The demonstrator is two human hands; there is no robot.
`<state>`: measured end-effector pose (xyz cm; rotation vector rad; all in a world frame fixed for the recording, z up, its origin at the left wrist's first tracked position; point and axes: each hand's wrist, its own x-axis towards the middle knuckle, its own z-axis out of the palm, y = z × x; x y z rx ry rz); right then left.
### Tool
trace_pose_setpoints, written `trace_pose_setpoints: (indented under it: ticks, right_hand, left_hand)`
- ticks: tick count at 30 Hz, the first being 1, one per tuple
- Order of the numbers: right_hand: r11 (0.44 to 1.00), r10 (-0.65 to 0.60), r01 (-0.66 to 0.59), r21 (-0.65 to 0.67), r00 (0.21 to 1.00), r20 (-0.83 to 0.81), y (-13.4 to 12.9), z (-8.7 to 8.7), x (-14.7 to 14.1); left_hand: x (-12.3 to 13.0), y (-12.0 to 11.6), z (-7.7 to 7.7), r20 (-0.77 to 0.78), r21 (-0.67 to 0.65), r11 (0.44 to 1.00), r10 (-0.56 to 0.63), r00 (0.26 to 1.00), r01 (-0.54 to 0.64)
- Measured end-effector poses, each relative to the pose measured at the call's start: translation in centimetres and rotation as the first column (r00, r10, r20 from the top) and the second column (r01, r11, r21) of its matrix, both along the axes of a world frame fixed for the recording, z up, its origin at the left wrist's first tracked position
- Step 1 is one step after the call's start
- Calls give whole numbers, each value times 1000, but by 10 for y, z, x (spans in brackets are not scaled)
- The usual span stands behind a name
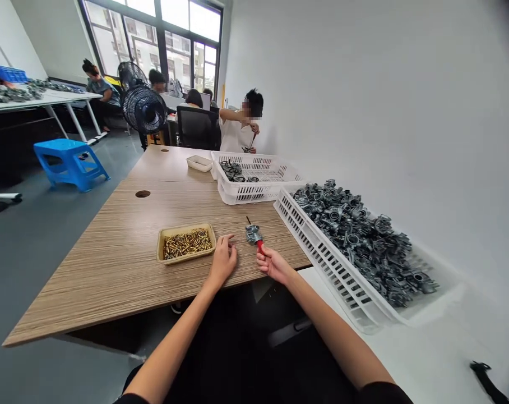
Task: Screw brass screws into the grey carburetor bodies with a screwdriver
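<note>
My right hand (272, 264) is wrapped round the red handle of a screwdriver (259, 246) near the table's front edge. A grey metal part (252, 233) sits at the far end of the handle, and the dark shaft shows beyond it. My left hand (224, 259) rests on the wooden table, its fingers apart and nothing visible in them. Just left of it stands a shallow tray (158, 247) holding many brass-coloured screws (188, 243).
A white basket (322, 247) heaped with metal parts (351, 235) slants along the right. Behind the screwdriver stands another white basket (250, 192) beside a small tray (199, 163). A person (236, 132) works at the far end; a fan (145, 109) and blue stool (72, 163) are left.
</note>
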<state>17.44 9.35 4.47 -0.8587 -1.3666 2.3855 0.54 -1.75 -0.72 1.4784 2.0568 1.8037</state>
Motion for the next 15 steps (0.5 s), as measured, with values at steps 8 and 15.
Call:
trace_pose_setpoints:
  ticks: [8,15]
  right_hand:
    - [927,-359,374,24,905,-229,36,80,54]
    - [692,-654,718,78,669,-352,36,147,161]
  left_hand:
    - [-1,0,-1,31,-11,999,-45,998,46]
    - [-5,2,-7,25,-39,997,-64,998,65]
